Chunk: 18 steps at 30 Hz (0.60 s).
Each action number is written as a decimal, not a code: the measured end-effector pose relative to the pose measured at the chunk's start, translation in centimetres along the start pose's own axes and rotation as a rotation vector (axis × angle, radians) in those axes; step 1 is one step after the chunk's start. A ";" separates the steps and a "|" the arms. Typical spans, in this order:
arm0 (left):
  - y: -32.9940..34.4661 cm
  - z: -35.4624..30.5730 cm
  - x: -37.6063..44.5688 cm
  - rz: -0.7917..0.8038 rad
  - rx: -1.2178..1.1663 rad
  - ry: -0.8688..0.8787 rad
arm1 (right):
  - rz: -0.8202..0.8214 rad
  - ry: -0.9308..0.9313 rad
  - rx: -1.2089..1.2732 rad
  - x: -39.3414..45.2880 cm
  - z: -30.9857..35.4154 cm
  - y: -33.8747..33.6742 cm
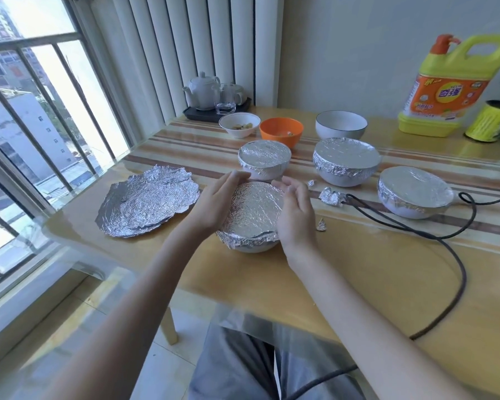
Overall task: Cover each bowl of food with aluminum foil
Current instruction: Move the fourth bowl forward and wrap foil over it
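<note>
Near the table's front edge, a white bowl [250, 243] sits with foil [256, 210] stretched over its top and crimped down its rim. The left hand [214, 202] and right hand [296, 209] flank it, fingers nearly straight and together, palms against the foil's sides, pinching nothing. Three more foil-covered bowls [263, 160] stand behind. Loose foil sheets [147, 200] lie to the left. An uncovered orange bowl [281, 131] sits further back, between two uncovered white ones.

A white bowl capped in crinkled silver foil [254, 210] sits upright; three foil-covered white bowls [346, 161] behind it, loose foil sheets [147, 202] left.
</note>
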State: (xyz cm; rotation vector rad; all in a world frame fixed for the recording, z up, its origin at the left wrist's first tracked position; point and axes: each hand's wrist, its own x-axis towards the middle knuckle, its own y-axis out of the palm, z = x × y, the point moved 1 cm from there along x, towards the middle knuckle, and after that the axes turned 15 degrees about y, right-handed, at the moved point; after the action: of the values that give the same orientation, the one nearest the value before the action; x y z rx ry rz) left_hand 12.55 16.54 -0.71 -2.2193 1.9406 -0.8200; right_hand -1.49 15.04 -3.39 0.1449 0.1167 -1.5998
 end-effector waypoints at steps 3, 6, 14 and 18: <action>0.6 -0.6 -0.7 -0.098 0.000 -0.034 | 0.045 0.032 0.012 0.6 0.3 -0.5; 1.9 -1.5 -2.1 -0.209 0.120 -0.020 | 0.262 -0.002 -0.078 1.8 1.0 -1.5; -0.3 -0.9 -2.6 -0.089 0.079 0.058 | 0.269 0.017 -0.204 2.0 2.3 -3.8; -0.1 -0.8 -1.3 -0.040 0.099 0.111 | 0.060 -0.003 -0.198 0.3 2.9 -3.0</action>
State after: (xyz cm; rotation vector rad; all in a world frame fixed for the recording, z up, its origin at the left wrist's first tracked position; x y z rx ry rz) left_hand 12.21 18.01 -0.42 -2.2061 1.8618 -1.0419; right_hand -4.59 14.42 -0.66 -0.0083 0.2652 -1.5194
